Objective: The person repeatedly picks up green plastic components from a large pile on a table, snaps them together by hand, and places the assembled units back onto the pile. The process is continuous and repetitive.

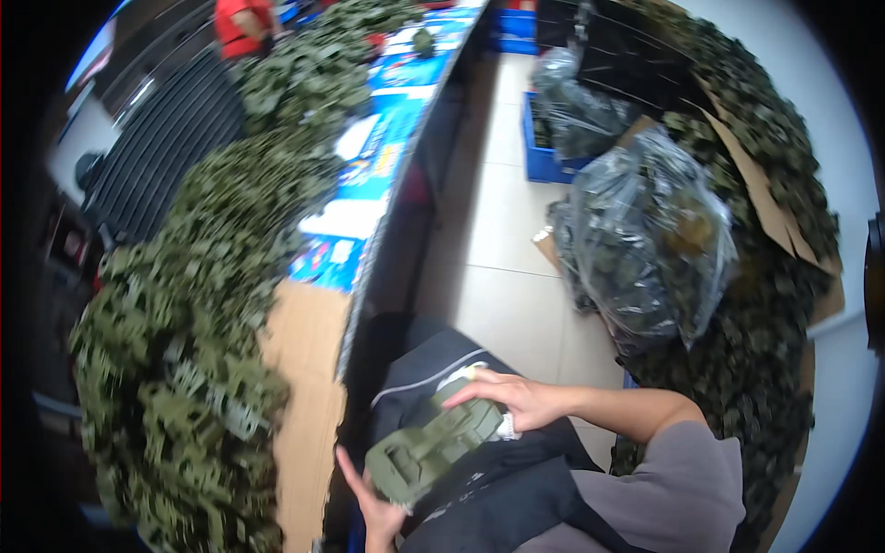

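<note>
An olive-green moulded plastic part (pixel 433 447), blocky and with a recessed opening at one end, is held at a slant over my lap. My right hand (pixel 516 396) grips its upper right end, fingers laid over the top. Something white (pixel 506 427), perhaps cloth, shows under that hand; what it is I cannot make out. At the part's lower left end is my left hand (pixel 376 507), supporting it from beside and below. One left finger is stretched out away from the part, and the other left fingers are mostly hidden.
Long heaps of similar green parts (pixel 203 240) cover the bench on my left, beside a cardboard strip (pixel 309 369). More parts fill clear plastic bags (pixel 645 240) and piles at right. A blue crate (pixel 544 152) stands on the tiled floor. A person in red (pixel 244 28) stands far left.
</note>
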